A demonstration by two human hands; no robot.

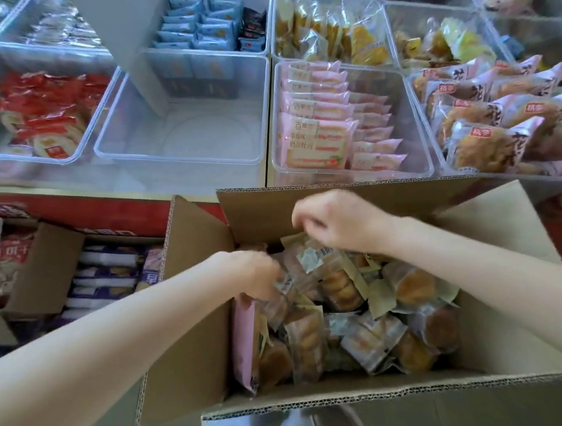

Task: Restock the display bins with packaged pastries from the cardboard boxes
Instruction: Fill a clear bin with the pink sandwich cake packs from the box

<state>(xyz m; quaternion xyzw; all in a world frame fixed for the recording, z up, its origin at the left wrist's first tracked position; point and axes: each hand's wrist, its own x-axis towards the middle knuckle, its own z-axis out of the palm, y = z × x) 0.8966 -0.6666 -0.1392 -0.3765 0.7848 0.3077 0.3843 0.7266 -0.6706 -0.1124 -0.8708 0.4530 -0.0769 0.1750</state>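
I'm at the gathering step: both my left hand (256,275) and right hand (336,222) curl around packaged pastries (343,295) inside the cardboard box (321,399). Next, lift them to the empty bin (182,133) just beyond the box.

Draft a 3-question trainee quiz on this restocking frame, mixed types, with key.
1. True or false: the clear bin straight ahead of the open cardboard box holds no loose packs.
2. Multiple choice: where are both hands? A) inside the box, among the wrapped pastries B) over the pink-pack bin C) on the red packs
3. Short answer: what colour is the flat pack standing against the box's left inner wall?

Key
1. True.
2. A: the left hand and the right hand are both among the pastries.
3. Pink: the pink pack.
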